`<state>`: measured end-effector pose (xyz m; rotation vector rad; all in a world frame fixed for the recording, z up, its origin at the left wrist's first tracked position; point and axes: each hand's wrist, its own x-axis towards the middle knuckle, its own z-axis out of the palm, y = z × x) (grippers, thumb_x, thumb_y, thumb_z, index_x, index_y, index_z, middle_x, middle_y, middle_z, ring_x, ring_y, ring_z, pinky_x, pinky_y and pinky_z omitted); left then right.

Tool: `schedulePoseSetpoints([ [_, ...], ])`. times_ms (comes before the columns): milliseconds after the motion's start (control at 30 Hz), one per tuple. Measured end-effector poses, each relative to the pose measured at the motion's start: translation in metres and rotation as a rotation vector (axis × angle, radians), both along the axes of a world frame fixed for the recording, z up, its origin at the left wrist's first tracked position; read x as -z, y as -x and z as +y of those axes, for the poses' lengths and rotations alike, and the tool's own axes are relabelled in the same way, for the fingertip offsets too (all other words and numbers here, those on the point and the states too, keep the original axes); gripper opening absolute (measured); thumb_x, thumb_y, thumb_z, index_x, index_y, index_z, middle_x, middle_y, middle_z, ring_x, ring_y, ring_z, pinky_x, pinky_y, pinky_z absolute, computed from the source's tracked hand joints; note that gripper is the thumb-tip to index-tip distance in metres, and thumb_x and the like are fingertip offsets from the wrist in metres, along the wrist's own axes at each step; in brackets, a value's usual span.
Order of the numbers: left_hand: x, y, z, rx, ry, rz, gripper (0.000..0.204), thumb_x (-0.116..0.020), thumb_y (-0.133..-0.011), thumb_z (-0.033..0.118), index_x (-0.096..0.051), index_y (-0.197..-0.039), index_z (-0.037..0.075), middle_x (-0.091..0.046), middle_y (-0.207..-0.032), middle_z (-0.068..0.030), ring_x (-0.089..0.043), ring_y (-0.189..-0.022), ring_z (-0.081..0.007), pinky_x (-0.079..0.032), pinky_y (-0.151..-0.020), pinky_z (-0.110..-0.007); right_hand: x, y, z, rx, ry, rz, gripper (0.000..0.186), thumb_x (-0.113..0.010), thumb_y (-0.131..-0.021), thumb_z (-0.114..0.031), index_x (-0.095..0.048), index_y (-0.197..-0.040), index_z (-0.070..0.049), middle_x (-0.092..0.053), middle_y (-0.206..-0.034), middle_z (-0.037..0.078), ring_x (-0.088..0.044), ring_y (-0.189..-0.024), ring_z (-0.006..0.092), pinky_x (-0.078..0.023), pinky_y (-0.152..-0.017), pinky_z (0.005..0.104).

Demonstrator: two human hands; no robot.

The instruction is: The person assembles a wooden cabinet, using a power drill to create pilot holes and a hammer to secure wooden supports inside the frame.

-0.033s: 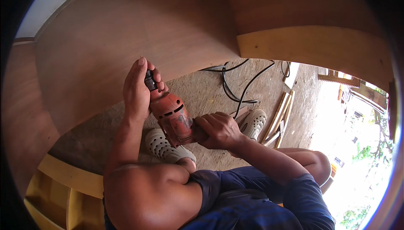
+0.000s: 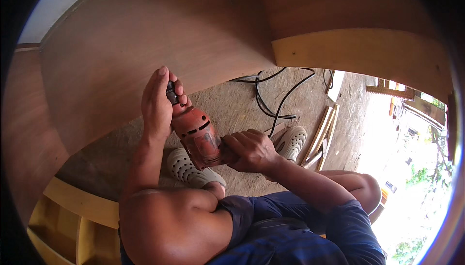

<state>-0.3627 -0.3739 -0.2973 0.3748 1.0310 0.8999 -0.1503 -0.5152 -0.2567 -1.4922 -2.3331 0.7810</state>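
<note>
A worn orange-red power drill (image 2: 197, 134) with dark vent slots is held between my two hands, its black chuck (image 2: 172, 93) pointing up and slightly left. My left hand (image 2: 157, 102) wraps round the chuck, with thumb and fingertips on either side of it. Closed on the handle at the drill's rear is my right hand (image 2: 253, 151); the trigger is hidden under the fingers. The tip of any bit is hidden by my left hand. Just beyond the chuck rises a broad brown wooden panel (image 2: 160, 27).
A pale wooden board (image 2: 358, 49) runs along the panel's lower right. Black cable (image 2: 278, 105) lies looped on the rough floor (image 2: 232, 102). Wood strips (image 2: 322, 139) rest beside my clog (image 2: 293, 141). At lower left stands a yellowish wooden frame (image 2: 80, 204) with compartments.
</note>
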Motion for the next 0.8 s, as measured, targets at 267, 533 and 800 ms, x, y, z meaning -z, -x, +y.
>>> schedulePoseSetpoints([
  [267, -0.014, -0.001, -0.003, 0.020, -0.033, 0.168, 0.039, -0.057, -0.103, 0.046, -0.047, -0.087, 0.012, -0.047, -0.069, 0.0016, -0.046, -0.054, -0.0078, -0.045, -0.050, -0.027, -0.002, 0.007, -0.009, -0.020, 0.045, -0.004, 0.051, -0.074, -0.076, -0.020, -0.055, -0.121, -0.006, -0.061, -0.086, 0.008, -0.066, -0.075, 0.0282, -0.053, -0.064, 0.0409],
  [533, -0.027, -0.002, 0.011, 0.058, -0.038, 0.272, 0.042, -0.062, -0.101, 0.046, -0.046, -0.082, 0.013, -0.043, -0.065, 0.0043, -0.043, -0.052, -0.0061, -0.043, -0.048, -0.026, -0.010, 0.010, -0.003, 0.003, -0.010, 0.002, 0.061, -0.071, -0.084, -0.026, -0.048, -0.137, -0.008, -0.062, -0.089, 0.008, -0.065, -0.071, 0.0278, -0.054, -0.065, 0.0392],
  [800, -0.036, 0.000, 0.024, 0.147, -0.078, 0.218, 0.035, -0.064, -0.101, 0.042, -0.053, -0.089, 0.012, -0.051, -0.073, 0.0020, -0.052, -0.060, -0.0081, -0.051, -0.057, -0.028, -0.024, 0.012, 0.001, 0.063, -0.029, 0.029, 0.061, -0.079, -0.074, -0.022, -0.056, -0.128, -0.007, -0.065, -0.092, 0.008, -0.068, -0.073, 0.0282, -0.055, -0.065, 0.0394],
])
